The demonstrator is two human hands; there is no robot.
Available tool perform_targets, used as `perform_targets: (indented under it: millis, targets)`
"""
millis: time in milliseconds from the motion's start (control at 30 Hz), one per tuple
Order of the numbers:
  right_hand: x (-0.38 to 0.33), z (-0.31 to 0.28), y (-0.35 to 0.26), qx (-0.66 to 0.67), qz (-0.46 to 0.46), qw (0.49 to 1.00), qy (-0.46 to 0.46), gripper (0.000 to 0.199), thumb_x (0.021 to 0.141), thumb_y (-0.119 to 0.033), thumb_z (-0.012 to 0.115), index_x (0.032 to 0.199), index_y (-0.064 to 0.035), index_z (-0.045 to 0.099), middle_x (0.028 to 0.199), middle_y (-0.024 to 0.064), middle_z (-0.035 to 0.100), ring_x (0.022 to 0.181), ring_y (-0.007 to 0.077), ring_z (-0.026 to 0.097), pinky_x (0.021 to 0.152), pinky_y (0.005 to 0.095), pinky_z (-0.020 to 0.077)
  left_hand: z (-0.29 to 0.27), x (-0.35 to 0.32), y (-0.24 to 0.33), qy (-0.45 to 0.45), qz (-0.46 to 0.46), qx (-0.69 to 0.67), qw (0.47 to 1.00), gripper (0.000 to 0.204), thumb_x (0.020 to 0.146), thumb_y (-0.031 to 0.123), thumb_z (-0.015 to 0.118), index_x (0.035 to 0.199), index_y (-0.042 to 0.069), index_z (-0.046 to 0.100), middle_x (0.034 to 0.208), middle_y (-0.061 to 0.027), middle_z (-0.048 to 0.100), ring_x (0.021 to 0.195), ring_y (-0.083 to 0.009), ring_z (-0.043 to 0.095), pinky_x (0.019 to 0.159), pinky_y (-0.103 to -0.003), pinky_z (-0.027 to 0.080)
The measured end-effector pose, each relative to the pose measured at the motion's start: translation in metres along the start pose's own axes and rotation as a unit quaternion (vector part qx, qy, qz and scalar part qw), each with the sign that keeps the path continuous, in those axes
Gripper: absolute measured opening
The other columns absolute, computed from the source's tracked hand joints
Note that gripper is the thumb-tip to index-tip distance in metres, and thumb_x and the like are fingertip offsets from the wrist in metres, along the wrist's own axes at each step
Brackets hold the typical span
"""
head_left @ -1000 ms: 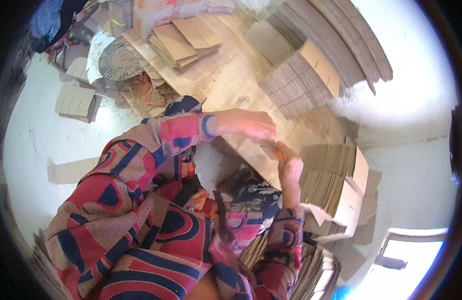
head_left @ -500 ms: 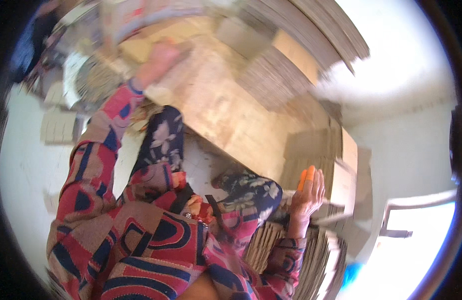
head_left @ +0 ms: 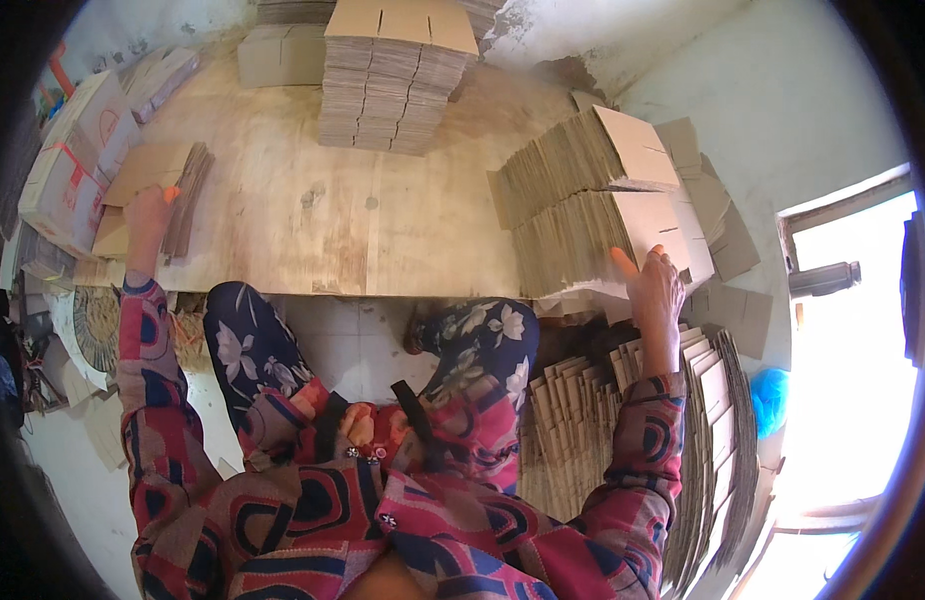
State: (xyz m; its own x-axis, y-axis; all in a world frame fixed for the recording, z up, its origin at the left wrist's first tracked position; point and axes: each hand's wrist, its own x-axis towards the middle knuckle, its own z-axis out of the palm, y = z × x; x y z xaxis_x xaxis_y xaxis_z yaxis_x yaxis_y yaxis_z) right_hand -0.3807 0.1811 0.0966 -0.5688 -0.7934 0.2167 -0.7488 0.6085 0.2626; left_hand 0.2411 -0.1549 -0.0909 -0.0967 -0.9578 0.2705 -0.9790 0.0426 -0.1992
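Observation:
My left hand (head_left: 148, 222) is at a short stack of brown cardboard pieces (head_left: 188, 195) on the left of the wooden tabletop. An orange finger cover shows against the stack's edge; the other fingers are partly hidden, so a grip cannot be made out. At the right, my right hand (head_left: 657, 290) rests its fingertips on the end face of a long row of cardboard pieces (head_left: 573, 235) standing on edge. Its thumb and fingers are apart, with orange covers on the thumb and a fingertip. A second such row (head_left: 563, 160) lies just behind it.
A tall pile of slotted cardboard (head_left: 383, 95) stands at the back of the wooden table (head_left: 333, 240). A white carton (head_left: 78, 165) sits at the left end. More cardboard bundles (head_left: 573, 420) are below on my right, beside a blue bag (head_left: 770, 402) and a bright window (head_left: 853, 360).
The view has turned and steadied, now facing the table squarely. My left hand has come to the short cardboard stack, and my right hand now touches the end of the long row.

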Motion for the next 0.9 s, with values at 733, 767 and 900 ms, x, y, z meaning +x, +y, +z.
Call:
perform_targets:
  millis: [733, 767, 900]
  targets:
    - [-0.006, -0.063, -0.027, 0.238, -0.009, 0.891, 0.386, 0.025, 0.092, -0.012, 0.056, 0.116, -0.0059, 0.062, 0.107, 0.0037, 0.069, 0.052, 0.0114, 0.061, 0.047, 0.0244, 0.0499, -0.139, 0.079, 0.205, 0.228, 0.257, -0.316, 0.884, 0.045, 0.082, 0.037, 0.065, 0.112, 0.004, 0.06, 0.101, -0.0171, 0.063, 0.099, -0.0335, 0.057, 0.082, -0.04, 0.047]
    - [-0.006, -0.068, -0.042, 0.292, 0.012, 0.885, 0.361, 0.025, 0.093, -0.014, 0.057, 0.115, -0.0052, 0.064, 0.104, 0.0026, 0.07, 0.048, 0.0074, 0.057, 0.044, 0.0213, 0.0475, -0.131, 0.094, 0.218, 0.292, 0.295, -0.306, 0.857, 0.048, 0.081, 0.039, 0.064, 0.113, 0.004, 0.056, 0.1, -0.0152, 0.061, 0.103, -0.032, 0.054, 0.082, -0.04, 0.046]
    - [0.002, -0.071, -0.084, 0.339, 0.009, 0.893, 0.296, 0.025, 0.091, -0.013, 0.061, 0.115, -0.0054, 0.065, 0.086, 0.0058, 0.072, 0.046, 0.0068, 0.055, 0.042, 0.0229, 0.0451, -0.162, 0.119, 0.27, 0.332, 0.284, -0.29, 0.851, 0.043, 0.083, 0.036, 0.063, 0.108, 0.001, 0.057, 0.112, -0.0138, 0.055, 0.107, -0.0304, 0.049, 0.082, -0.042, 0.043]
